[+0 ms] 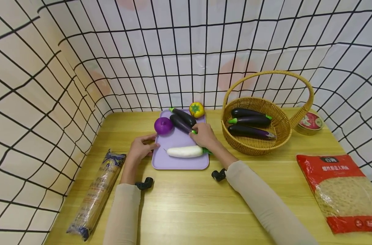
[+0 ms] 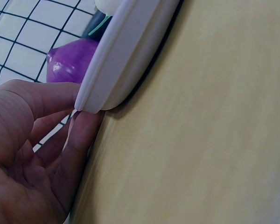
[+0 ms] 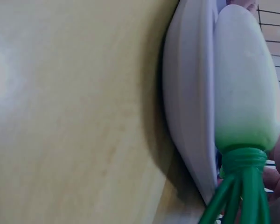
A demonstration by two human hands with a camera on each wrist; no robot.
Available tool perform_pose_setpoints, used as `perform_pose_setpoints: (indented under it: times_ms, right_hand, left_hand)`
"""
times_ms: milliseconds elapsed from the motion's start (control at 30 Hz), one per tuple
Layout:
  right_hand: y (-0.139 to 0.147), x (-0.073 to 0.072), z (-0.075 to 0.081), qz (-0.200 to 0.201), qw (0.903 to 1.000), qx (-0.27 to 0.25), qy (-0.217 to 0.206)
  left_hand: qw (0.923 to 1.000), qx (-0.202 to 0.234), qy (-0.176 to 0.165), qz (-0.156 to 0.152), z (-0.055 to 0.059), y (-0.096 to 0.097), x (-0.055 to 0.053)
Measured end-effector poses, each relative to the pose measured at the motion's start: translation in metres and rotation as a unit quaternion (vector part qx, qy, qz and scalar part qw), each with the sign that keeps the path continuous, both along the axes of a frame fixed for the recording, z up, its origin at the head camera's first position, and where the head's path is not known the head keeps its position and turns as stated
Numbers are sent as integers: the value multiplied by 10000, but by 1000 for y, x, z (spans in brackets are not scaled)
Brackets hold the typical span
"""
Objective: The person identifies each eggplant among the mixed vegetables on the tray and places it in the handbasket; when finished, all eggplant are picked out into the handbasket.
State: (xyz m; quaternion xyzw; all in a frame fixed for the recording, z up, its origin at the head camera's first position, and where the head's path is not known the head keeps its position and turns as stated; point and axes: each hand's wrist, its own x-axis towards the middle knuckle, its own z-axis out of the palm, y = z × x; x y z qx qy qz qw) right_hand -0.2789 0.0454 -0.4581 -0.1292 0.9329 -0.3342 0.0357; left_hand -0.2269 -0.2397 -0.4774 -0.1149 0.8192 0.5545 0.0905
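Observation:
A lilac tray (image 1: pixel 179 165) lies on the table, its left edge pinched by my left hand (image 1: pixel 140 148); the left wrist view shows the thumb at the rim and the other fingers (image 2: pixel 84 130) below it. With the fingertips of my right hand (image 1: pixel 205 136) I hold the green stem end of a dark eggplant (image 1: pixel 180 124) on the tray. Behind it lies a second eggplant (image 1: pixel 186 116). A purple onion (image 1: pixel 163 126) sits at the left, a yellow-green persimmon-like fruit (image 1: pixel 196 110) at the back right. Nearest me lies a white radish (image 1: pixel 184 151), its green leaves over the right rim.
Right of the tray stands a wicker basket (image 1: pixel 255 149) with a tall handle and three eggplants (image 1: pixel 250 132) inside. Beyond it is a round tin (image 1: pixel 309 124). A red pasta bag (image 1: pixel 342 192) lies far right, a noodle pack (image 1: pixel 97 195) at left. Grid-patterned cloth (image 1: pixel 186 61) encloses the table.

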Motion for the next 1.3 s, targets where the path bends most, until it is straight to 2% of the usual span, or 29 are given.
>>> perform_pose_setpoints:
  times_ms: [300, 533, 800, 1033, 1300]
  right_hand:
    - [13, 13, 15, -85, 9996, -276, -8]
    - [34, 27, 32, 174, 9992, -343, 103]
    - [76, 47, 47, 285, 9966, -735, 237]
    - [112, 61, 58, 407, 9963, -692, 312]
    - [163, 68, 68, 524, 9969, -425, 402]
  left_hand:
    - [10000, -77, 6, -19, -2, -1, -1]
    - [10000, -70, 2, -6, 0, 0, 0]
    - [9999, -123, 39, -37, -1, 0, 0]
    - [9999, -124, 11, -38, -1, -1, 0]
    - [10000, -95, -14, -26, 0, 0, -1]
